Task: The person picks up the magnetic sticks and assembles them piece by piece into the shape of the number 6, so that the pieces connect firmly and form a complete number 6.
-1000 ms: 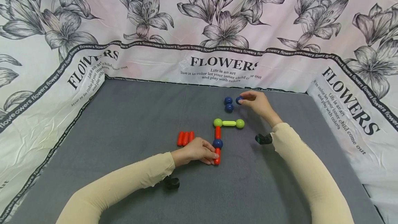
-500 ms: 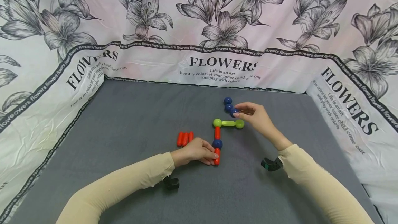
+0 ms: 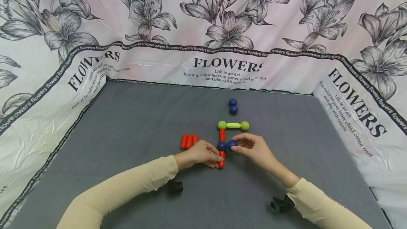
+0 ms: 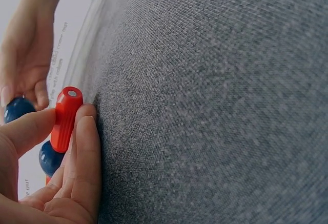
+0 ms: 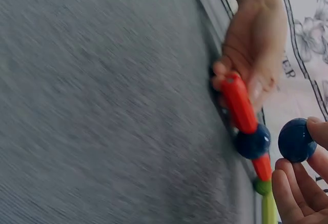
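My left hand (image 3: 201, 153) pinches the near red rod (image 3: 221, 159) between thumb and fingers. This rod joins a blue ball (image 3: 222, 146), from which a second red rod (image 3: 222, 135) runs to a green ball (image 3: 222, 125). A green rod (image 3: 233, 125) leads right from there to another green ball (image 3: 244, 125). Just right of the joined blue ball, my right hand (image 3: 254, 151) pinches a loose blue ball (image 5: 297, 140) with thumb and fingertips. In the left wrist view, a pale metal spot shows on the free end of the held red rod (image 4: 66, 119).
Two blue balls (image 3: 233, 106) sit behind the green rod. Several red rods (image 3: 189, 141) lie side by side left of the chain, partly behind the left hand. Black wrist devices (image 3: 281, 204) hang beneath both forearms. Flower-printed cloth (image 3: 152, 63) walls the grey table (image 3: 143, 116).
My right hand has brought the blue ball from beside the other two toward me, down to the joined blue ball. The left hand has stayed on the red rod.
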Tool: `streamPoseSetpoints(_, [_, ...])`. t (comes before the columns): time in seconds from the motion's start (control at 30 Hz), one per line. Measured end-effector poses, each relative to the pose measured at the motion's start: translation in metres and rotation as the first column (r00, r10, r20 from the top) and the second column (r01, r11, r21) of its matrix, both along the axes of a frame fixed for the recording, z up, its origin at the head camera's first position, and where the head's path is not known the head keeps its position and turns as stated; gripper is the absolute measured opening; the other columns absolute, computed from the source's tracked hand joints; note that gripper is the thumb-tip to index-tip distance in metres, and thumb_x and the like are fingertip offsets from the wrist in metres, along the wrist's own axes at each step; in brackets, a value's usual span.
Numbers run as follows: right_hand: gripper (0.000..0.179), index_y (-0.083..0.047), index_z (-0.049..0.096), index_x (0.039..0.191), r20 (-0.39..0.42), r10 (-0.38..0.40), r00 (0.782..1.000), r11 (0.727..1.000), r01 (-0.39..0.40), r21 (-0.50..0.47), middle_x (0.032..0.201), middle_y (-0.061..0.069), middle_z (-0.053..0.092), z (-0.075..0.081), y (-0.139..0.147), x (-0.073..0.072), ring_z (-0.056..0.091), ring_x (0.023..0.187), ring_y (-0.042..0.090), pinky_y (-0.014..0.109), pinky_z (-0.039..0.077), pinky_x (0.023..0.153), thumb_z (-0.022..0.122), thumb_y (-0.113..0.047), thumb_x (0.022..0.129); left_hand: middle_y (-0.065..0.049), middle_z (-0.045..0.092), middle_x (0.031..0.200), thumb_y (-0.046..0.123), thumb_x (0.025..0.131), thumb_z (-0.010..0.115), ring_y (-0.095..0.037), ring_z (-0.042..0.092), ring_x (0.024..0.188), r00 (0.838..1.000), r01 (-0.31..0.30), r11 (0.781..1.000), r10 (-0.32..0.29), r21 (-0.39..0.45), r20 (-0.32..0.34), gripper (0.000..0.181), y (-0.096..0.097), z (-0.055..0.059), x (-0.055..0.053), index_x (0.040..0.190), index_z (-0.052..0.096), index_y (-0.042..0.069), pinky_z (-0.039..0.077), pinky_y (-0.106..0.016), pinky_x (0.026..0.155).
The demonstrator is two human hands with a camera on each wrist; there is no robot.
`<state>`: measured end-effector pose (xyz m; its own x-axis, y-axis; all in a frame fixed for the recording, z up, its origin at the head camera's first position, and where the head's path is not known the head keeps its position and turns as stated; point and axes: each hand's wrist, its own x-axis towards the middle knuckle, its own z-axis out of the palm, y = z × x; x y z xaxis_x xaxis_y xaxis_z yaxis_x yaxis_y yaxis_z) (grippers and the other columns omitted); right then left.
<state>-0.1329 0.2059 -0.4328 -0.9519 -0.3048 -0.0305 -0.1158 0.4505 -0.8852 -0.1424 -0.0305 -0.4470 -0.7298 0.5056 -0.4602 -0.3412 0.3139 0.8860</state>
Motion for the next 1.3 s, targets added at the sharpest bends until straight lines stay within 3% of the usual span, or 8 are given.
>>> streamPoseSetpoints(0.27, [0.029,-0.01,0.07,0.11,0.015,0.038,0.999,0.999,-0.037,-0.029,0.101,0.012,0.07,-0.01,-0.003,0.025,0.066,0.083,0.008,0.022,0.057,0.073,0.078,-0.023,0.085,-0.008,0.076,0.081,0.013,0.086,0.076,-0.011,0.071,0.067,1.0,0.011,1.0,-0.011,0.003,-0.01,0.021,-0.001,-0.001,0.0,0.101,0.073,-0.002,0.062,-0.029,0.069])
streamPoseSetpoints(0.53, [0.03,-0.012,0.069,0.11,0.024,0.037,0.999,0.998,-0.036,-0.048,0.101,0.01,0.071,-0.013,-0.009,0.04,0.067,0.081,0.007,0.024,0.059,0.071,0.08,-0.023,0.084,-0.009,0.076,0.082,0.014,0.086,0.077,-0.012,0.071,0.068,1.0,0.013,1.0,-0.012,0.004,-0.029,0.022,0.0,0.0,0.001,0.1,0.072,-0.002,0.062,-0.032,0.071])
streamPoseSetpoints(0.73, [0.03,-0.017,0.07,0.111,-0.009,0.057,0.998,0.997,-0.058,-0.045,0.103,0.006,0.071,-0.015,-0.012,0.048,0.068,0.083,0.007,0.024,0.059,0.074,0.08,-0.025,0.084,-0.012,0.076,0.084,0.014,0.086,0.077,-0.012,0.071,0.068,0.999,0.012,1.0,-0.012,0.004,-0.032,0.022,-0.001,0.0,0.001,0.101,0.072,-0.003,0.062,-0.031,0.071])
streamPoseSetpoints(1.3, [0.028,-0.015,0.068,0.108,0.0,0.064,0.998,0.996,-0.063,-0.061,0.1,0.008,0.071,-0.021,-0.019,0.06,0.069,0.081,0.006,0.024,0.06,0.073,0.08,-0.022,0.084,-0.011,0.076,0.083,0.013,0.087,0.076,-0.011,0.071,0.067,1.0,0.007,1.0,-0.007,0.013,-0.016,0.02,-0.001,-0.003,0.0,0.1,0.072,-0.001,0.062,-0.029,0.068])
